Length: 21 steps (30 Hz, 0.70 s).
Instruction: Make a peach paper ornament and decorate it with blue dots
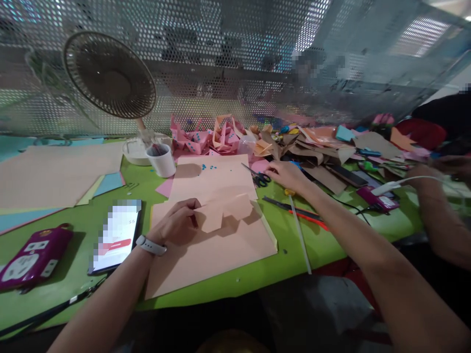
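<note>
My left hand [181, 218], with a white band on its wrist, grips a cut and folded piece of peach paper [209, 218] by its left end. The piece is held over a larger peach sheet [206, 267]. To the right, my right hand [283, 174] reaches to a pair of dark-handled scissors [260, 179], its curled fingertips at the upper handle loop. The blades point away to the left. Behind the held paper, another peach sheet [191, 181] has small blue bits [204, 167] on it.
A cutter [309, 218] and a pale strip [300, 240] lie at the right. A phone [117, 235] and a purple case [35, 257] are on the left. A white cup [161, 161], a fan [110, 78] and paper scraps [309, 147] stand behind. Another person's arm [434, 211] is at right.
</note>
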Motion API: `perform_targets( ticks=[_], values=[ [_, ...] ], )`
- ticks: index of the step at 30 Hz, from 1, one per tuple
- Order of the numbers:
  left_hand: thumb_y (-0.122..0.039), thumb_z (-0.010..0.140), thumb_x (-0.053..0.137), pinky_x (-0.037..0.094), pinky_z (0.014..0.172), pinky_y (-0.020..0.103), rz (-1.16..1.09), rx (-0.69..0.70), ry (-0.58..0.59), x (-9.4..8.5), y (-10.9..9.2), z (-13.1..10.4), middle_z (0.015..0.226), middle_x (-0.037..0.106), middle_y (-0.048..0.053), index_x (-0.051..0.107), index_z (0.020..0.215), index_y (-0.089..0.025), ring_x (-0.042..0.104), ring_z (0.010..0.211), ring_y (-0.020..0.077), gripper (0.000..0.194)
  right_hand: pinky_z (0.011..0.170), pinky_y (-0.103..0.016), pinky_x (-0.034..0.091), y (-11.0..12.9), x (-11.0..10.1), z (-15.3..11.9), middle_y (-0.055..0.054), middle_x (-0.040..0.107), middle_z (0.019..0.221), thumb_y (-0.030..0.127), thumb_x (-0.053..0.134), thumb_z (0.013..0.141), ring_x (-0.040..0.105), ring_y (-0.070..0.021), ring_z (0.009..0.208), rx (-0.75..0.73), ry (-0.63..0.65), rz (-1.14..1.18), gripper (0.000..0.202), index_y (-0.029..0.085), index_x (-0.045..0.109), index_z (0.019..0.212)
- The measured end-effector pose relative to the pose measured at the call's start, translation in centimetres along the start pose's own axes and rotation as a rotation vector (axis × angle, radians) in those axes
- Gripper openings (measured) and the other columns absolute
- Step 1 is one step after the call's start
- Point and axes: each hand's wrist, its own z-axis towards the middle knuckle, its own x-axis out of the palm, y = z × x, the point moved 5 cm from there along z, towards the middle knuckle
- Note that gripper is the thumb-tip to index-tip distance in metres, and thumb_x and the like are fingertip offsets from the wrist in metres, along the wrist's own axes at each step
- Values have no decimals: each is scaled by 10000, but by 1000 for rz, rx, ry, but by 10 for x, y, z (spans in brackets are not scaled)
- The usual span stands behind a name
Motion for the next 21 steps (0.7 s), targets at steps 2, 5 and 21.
perform_targets(
  ticks=[2,5,21],
  values=[
    [-267,780,488,434,600,257,-4,-6,14,1,0,0,639,558,-20,517,699,-177,542,603,142,125,714,-275,411,0,0,-1,-81,722,932,313,503,919,637,-209,833,14,33,-6,236,179,697,933],
    [-283,790,492,428,610,265,-5,-25,26,1,2,0,630,560,-18,523,708,-176,545,609,147,138,725,-267,409,5,7,0,-72,718,976,307,494,921,637,-202,864,44,90,-1,233,187,692,945],
    [-267,799,488,411,622,270,-52,-58,52,0,7,0,650,564,-17,532,735,-173,550,628,146,122,615,-268,432,22,41,35,-125,724,750,320,634,733,666,-225,719,242,469,1,236,116,726,808]
  ],
)
